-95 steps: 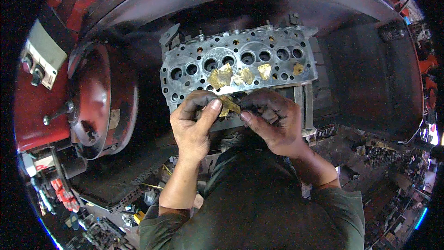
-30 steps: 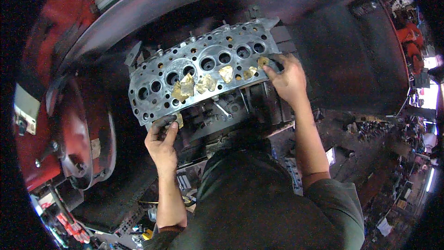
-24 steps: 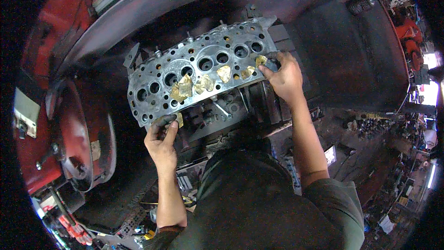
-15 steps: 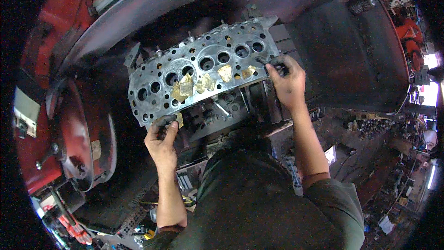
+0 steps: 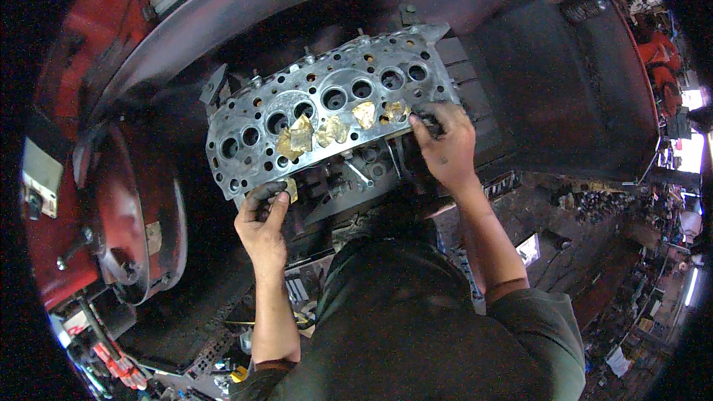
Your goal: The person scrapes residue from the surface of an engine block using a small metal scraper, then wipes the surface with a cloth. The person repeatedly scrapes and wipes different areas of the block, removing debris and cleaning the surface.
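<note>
While the dark green shirt point(image 5: 416, 327) of the person fills the lower middle of the view, two bare forearms are seen rising from it toward a grey metal cylinder head point(image 5: 327, 108) held above a dark engine block point(image 5: 356, 178). The left hand point(image 5: 264, 226) is placed at the near left corner of the head, its blackened fingers point(image 5: 266, 194) curled closed over the lower edge beside a small yellowish scrap point(image 5: 291, 190). The right hand point(image 5: 445, 145) is set at the near right corner, its fingers point(image 5: 425, 120) bent and gripping the lower edge of the casting there. The cylinder head is thus carried between the two hands, one at each end of its near side. Its long axis is laid across the view from lower left to upper right, so that the right end sits higher and farther than the left, and its flat face, pierced by rows of round ports and bolt holes, is turned up toward the camera. Pieces of yellowish gasket residue point(image 5: 330, 130) are stuck along the near half of that face, between the hands. Beyond the head, a curved dark metal housing point(image 5: 416, 0) is spread across the upper part of the view, and a red round drum-like part point(image 5: 141, 208) is seen well apart at the left. Cluttered parts point(image 5: 594, 204) are scattered on the floor at the right.
</note>
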`<state>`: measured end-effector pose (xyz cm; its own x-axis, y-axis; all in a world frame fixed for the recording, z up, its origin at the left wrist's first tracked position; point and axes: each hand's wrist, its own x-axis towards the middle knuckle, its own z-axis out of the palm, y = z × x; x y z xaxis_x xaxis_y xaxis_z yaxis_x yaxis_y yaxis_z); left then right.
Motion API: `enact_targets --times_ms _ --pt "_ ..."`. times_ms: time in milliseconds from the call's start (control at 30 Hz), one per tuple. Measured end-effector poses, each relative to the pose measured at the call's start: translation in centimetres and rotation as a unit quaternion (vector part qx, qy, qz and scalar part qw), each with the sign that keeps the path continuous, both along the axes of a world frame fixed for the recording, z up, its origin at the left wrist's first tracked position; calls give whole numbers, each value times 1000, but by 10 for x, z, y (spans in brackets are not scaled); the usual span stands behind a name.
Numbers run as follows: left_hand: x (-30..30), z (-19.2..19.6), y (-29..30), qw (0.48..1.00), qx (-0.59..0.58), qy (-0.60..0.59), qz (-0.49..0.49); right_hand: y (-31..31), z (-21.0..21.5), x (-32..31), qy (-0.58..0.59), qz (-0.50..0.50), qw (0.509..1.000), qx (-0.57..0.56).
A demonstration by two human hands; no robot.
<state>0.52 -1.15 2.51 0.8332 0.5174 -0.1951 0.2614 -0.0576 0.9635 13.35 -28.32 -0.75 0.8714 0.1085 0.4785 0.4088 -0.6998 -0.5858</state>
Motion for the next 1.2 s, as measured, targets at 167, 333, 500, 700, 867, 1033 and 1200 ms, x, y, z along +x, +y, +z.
enact_targets --times_ms 167,333,500,700,867,1033,1200 --pt "0 1 0 1000 18 23 -7 -1 9 12 43 10 999 -18" --pt "1 -1 1 1000 17 3 -9 10 20 13 104 29 987 -119" --pt "-2 -2 4 1000 0 -1 5 10 20 19 110 40 988 -97" --pt "-3 -2 3 1000 -14 -7 9 5 20 27 155 41 986 -53" --pt "-3 -2 5 1000 1 9 1 -7 29 31 267 60 961 42" --pt "-3 -4 4 1000 -20 -3 13 2 25 26 263 -27 946 189" --pt "-3 -7 3 1000 -12 5 1 22 15 11 250 -100 955 122"
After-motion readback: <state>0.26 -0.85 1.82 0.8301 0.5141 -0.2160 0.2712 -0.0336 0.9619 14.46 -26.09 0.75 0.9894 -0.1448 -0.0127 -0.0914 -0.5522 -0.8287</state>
